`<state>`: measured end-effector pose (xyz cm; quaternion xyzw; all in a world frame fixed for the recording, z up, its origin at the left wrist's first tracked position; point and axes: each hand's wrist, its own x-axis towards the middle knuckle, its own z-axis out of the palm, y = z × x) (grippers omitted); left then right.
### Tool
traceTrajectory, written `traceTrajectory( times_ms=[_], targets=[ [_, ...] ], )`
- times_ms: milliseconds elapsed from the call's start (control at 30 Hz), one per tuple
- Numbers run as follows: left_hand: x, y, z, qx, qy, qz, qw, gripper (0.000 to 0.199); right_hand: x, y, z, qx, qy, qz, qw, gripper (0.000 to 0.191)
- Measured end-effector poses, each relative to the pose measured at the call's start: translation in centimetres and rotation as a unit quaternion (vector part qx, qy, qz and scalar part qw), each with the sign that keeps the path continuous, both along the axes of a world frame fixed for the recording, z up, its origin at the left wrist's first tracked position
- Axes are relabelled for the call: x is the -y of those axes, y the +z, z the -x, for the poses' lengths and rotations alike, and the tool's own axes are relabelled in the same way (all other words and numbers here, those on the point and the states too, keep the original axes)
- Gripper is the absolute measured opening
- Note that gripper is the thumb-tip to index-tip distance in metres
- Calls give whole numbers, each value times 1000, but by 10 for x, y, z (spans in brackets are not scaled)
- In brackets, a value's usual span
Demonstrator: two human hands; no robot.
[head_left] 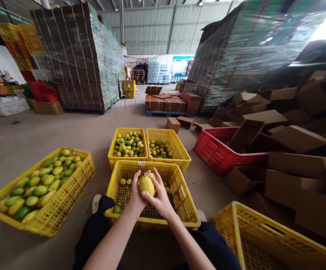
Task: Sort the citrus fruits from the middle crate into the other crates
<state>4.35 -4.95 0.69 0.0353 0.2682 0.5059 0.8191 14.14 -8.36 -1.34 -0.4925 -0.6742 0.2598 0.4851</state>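
Note:
Between both hands, above the near yellow crate (185, 202), is a yellow lemon (146, 185). My left hand (137, 192) cups its left side. My right hand (160, 195) curves round its right side, with the thumb across the lower front. A few lemons lie in the crate below: two yellow lemons (125, 181) at the back left, a green one (117, 209) in the near left corner, and others at the right, partly hidden by my right hand.
Two yellow crates of green and yellow lemons (129, 144) (159, 149) adjoin the near crate's far side. Left stands another full yellow crate (75, 180). At right are a red crate (215, 152), piled cardboard boxes (295, 138) and a yellow crate (264, 225). Wrapped stacks rise behind.

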Motion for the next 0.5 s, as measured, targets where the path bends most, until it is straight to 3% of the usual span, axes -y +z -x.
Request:
traceTrajectory(
  times_ms=[167, 300, 400, 500],
  targets=[
    [-9, -10, 2, -26, -5, -9, 1000, 16, 5, 5, 7, 5, 4, -101, 995, 63],
    [-15, -1, 6, -37, 41, -42, 998, 16, 9, 6, 5, -29, -32, -146, 988, 61],
    [-16, 15, 14, -63, 126, -119, 983, 22, 8, 10, -3, -89, -105, -123, 983, 56],
    [-11, 25, 21, -125, 155, -242, 950, 35, 5, 15, -12, -155, -158, -91, 971, 56]
  ],
)
